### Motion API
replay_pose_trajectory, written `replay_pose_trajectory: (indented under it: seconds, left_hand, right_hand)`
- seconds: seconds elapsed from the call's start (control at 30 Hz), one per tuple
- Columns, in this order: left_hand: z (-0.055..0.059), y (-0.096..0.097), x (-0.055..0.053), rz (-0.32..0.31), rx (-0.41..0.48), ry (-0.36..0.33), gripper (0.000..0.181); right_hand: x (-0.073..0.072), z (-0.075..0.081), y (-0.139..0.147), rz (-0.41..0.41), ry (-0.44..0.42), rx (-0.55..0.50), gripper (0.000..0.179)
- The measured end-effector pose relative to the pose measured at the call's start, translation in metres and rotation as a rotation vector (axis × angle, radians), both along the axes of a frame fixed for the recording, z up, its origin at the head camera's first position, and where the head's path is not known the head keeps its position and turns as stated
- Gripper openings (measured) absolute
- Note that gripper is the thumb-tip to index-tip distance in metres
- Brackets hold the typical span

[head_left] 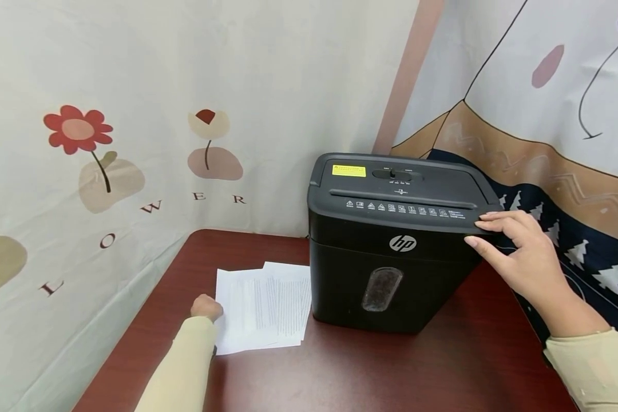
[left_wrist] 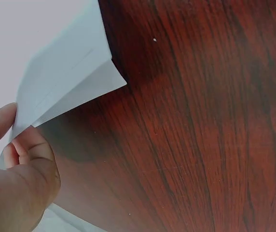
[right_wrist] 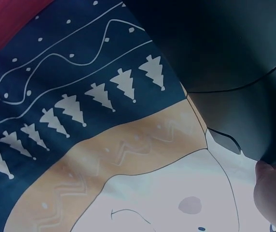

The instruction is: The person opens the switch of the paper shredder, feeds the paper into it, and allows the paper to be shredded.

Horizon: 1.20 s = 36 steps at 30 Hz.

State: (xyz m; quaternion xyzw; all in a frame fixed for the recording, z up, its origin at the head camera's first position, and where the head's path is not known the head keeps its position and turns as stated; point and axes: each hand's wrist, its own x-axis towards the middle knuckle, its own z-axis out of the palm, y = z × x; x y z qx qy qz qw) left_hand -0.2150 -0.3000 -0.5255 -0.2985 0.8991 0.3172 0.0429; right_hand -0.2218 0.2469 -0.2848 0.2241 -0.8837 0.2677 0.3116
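Note:
A black HP paper shredder (head_left: 355, 240) stands upright on the table, with a slot, a slider switch and a yellow label on its top. Just left of it lie several printed sheets of paper (head_left: 257, 309), overlapping one another. My left hand (head_left: 206, 308) is at their left edge; in the left wrist view its thumb and curled fingers pinch a paper edge, lifting a corner. My right hand (head_left: 522, 249) rests on the shredder's right front top corner, fingers on the lid and thumb at the front. In the right wrist view only part of that hand (right_wrist: 275, 193) shows beside the dark casing.
The reddish-brown wooden table (head_left: 340, 377) carries the shredder and papers. A white curtain (head_left: 288, 86) with flower prints hangs behind and at the left. A patterned cloth (head_left: 587, 229) with white trees borders the right side. A thin cable (head_left: 574, 283) shows at the right.

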Motion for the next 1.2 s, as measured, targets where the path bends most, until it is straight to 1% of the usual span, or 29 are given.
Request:
replay_pose_trajectory:
  seconds: [0.07, 0.2, 0.33, 0.47, 0.63, 0.77, 0.87, 1.03, 1.2]
  left_hand:
    - [0.002, 0.002, 0.001, -0.006, -0.002, 0.009, 0.009]
    - [0.007, 0.004, 0.005, -0.022, 0.01, 0.034, 0.012]
    - [0.01, 0.001, 0.008, -0.063, 0.001, 0.056, 0.015]
    - [0.012, -0.001, 0.011, -0.078, 0.022, 0.057, 0.017]
    - [0.017, 0.001, 0.015, -0.036, 0.12, 0.073, 0.022]
    - [0.022, 0.002, 0.018, 0.004, 0.201, 0.102, 0.019]
    - [0.026, 0.002, 0.02, 0.023, 0.248, 0.114, 0.017]
    - [0.032, -0.001, 0.023, 0.029, 0.286, 0.121, 0.016]
    - [0.042, 0.001, 0.026, 0.026, 0.296, 0.127, 0.016]
  right_hand:
    - [0.0, 0.0, 0.001, 0.002, 0.001, 0.006, 0.033]
    - [0.0, 0.001, 0.002, 0.014, 0.013, 0.023, 0.033]
    - [-0.001, 0.004, 0.002, 0.021, 0.024, 0.053, 0.034]
    - [-0.001, 0.005, 0.002, 0.023, 0.023, 0.083, 0.035]
    - [0.0, 0.007, 0.003, 0.021, 0.004, 0.103, 0.034]
    - [0.0, 0.009, 0.003, 0.013, -0.017, 0.117, 0.034]
    - [0.0, 0.01, 0.003, 0.008, -0.025, 0.127, 0.034]
    - [0.001, 0.012, 0.001, 0.002, -0.014, 0.147, 0.035]
    - [0.002, 0.014, 0.001, -0.006, -0.009, 0.16, 0.036]
